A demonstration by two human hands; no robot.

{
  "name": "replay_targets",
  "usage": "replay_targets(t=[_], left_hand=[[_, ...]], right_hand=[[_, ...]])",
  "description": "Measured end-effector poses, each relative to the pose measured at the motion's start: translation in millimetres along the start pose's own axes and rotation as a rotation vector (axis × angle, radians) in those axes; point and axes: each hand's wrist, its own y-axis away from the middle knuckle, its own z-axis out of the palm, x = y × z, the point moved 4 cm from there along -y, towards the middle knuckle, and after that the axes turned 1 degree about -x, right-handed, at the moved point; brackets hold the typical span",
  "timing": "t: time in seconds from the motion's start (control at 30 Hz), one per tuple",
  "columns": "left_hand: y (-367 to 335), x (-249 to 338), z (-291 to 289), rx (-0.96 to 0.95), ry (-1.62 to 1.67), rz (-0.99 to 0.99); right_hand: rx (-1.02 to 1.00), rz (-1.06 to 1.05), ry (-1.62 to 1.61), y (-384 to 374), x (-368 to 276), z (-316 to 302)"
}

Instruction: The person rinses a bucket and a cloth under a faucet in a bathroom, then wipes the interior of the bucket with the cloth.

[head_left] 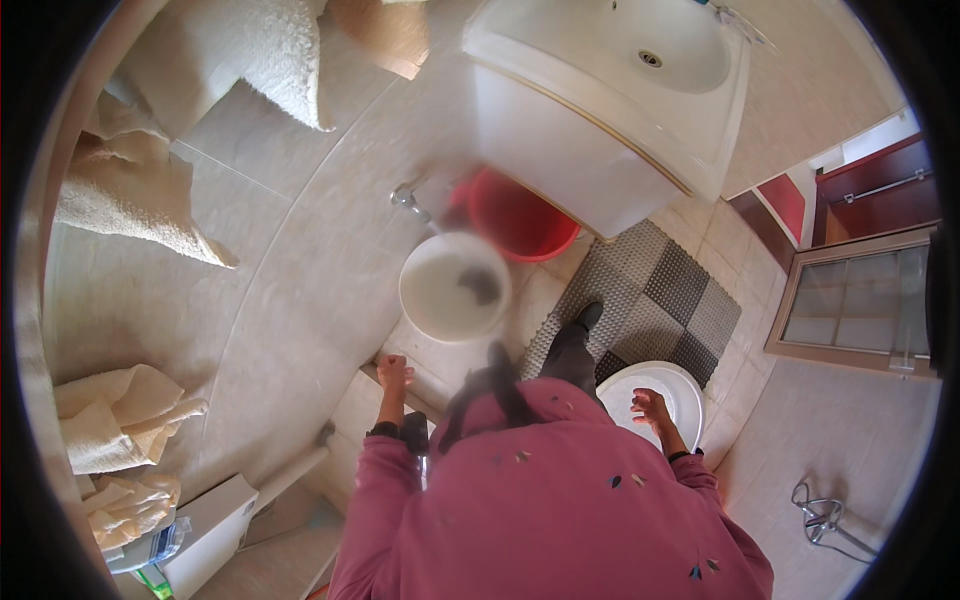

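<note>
My left hand (pixel 395 372) hangs in front of my left side with its fingers curled in, and nothing shows in it. Just beyond it stands a round white bucket (pixel 425 295) with cloudy contents and a dark patch toward its right side. My right hand (pixel 650 406) is over a wide white basin (pixel 692 392) on the floor to my right. Its fingers are bent but apart, with nothing between them. A red tub (pixel 500 205) sits behind the bucket, partly hidden by the washbasin cabinet.
A white washbasin (pixel 590 45) on a cabinet juts out ahead. A chrome tap (pixel 404 197) sticks out of the wall beside the bucket. A grey checkered mat (pixel 640 280) lies on the tiles. Towels (pixel 130 190) hang at left; a shower head (pixel 818 515) is at right.
</note>
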Motion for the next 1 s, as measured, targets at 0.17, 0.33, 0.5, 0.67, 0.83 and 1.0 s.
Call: replay_targets(t=[0.17, 0.33, 0.5, 0.67, 0.83, 1.0], left_hand=[[-1, -12, -5, -0.054, 0.028, -0.012], [8, -11, -5, -0.034, 0.076, 0.004], [5, -18, -8, -0.021, 0.085, -0.022], [-8, -33, -10, 0.006, 0.069, -0.021], [-11, -38, -9, 0.004, 0.068, -0.037], [-8, -34, -5, 0.004, 0.074, -0.045]], right_hand=[[-0.052, -0.031, 0.031, 3, -14, 6], [-0.111, -0.025, 0.054, -2, -17, 9], [-0.116, -0.038, 0.06, -4, -21, 9], [-0.113, -0.035, 0.059, -3, -24, 13], [-0.114, -0.031, 0.064, 0, -21, 15], [-0.112, 0.0, 0.053, 2, -13, 17]])
